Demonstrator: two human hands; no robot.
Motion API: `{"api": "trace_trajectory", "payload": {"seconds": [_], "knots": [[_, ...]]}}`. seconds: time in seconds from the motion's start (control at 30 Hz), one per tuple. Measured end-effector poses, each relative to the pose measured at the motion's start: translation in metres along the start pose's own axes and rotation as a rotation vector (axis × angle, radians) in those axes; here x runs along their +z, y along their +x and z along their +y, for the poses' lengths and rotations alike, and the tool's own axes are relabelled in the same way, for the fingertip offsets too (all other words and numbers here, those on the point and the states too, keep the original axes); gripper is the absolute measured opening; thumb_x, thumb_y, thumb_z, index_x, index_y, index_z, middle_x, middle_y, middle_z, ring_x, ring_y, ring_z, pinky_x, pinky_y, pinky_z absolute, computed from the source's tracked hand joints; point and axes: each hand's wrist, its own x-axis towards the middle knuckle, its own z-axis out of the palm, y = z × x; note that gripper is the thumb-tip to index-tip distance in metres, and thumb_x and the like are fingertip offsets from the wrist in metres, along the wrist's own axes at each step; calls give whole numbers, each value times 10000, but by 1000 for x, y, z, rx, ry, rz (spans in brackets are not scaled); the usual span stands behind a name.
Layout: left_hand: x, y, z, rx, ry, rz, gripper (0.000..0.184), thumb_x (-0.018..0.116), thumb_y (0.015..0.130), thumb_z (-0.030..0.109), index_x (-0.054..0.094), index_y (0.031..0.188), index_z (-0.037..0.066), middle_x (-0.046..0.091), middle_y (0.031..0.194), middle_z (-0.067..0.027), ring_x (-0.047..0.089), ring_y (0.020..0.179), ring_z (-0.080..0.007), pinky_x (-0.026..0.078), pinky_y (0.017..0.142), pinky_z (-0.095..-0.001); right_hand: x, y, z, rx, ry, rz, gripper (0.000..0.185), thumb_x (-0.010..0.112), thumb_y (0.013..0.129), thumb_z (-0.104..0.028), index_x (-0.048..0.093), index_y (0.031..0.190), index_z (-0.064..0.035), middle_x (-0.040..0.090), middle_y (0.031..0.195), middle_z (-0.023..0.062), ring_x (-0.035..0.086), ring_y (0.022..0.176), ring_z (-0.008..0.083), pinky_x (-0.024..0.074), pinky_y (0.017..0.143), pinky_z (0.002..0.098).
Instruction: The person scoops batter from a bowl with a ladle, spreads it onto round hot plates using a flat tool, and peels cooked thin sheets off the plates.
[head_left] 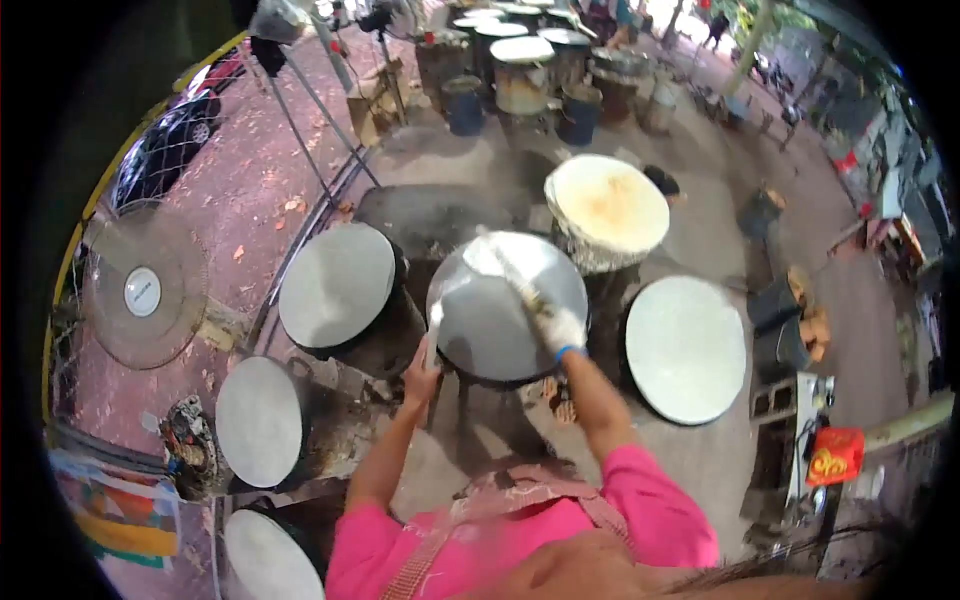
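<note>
In front of me is a wide round pan with a grey surface. A white layer covers part of its far side. My left hand is closed around a thin, pale flat tool at the pan's left rim. Over the pan's right side, my right hand, in a white glove with a blue cuff, is closed on a long pale stick. The stick slants up and left across the white layer. Motion blurs its far end, so its exact kind is unclear.
White-topped round pans stand at the left, right and far right, the last with browned patches. A fan stands at the left. Dark buckets and a red bag are on the right. Several drum stoves stand behind.
</note>
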Motion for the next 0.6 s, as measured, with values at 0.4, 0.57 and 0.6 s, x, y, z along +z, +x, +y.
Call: {"api": "trace_trajectory", "payload": {"seconds": [0.4, 0.57, 0.6], "knots": [[-37, -103, -61, -163, 259, -1, 648, 546, 711, 117, 376, 1337, 108, 598, 811, -199, 603, 732, -319, 458, 663, -421, -65, -55, -16, 531, 481, -210, 327, 622, 778, -325, 662, 1008, -96, 667, 885, 108, 633, 763, 198, 495, 719, 331], [-38, -107, -26, -222, 148, 24, 677, 530, 717, 90, 343, 1365, 150, 579, 962, -136, 561, 719, -210, 455, 632, -323, 48, -36, 44, 242, 889, -172, 283, 660, 763, -156, 651, 989, 14, 651, 816, 69, 583, 692, 135, 471, 610, 284], [-34, -110, -20, -152, 164, 66, 670, 549, 713, 102, 360, 1354, 140, 571, 840, -125, 551, 664, -215, 453, 579, -337, 55, -35, 35, 164, 906, -211, 284, 664, 758, -149, 651, 984, 23, 650, 812, 72, 580, 681, 131, 467, 597, 278]]}}
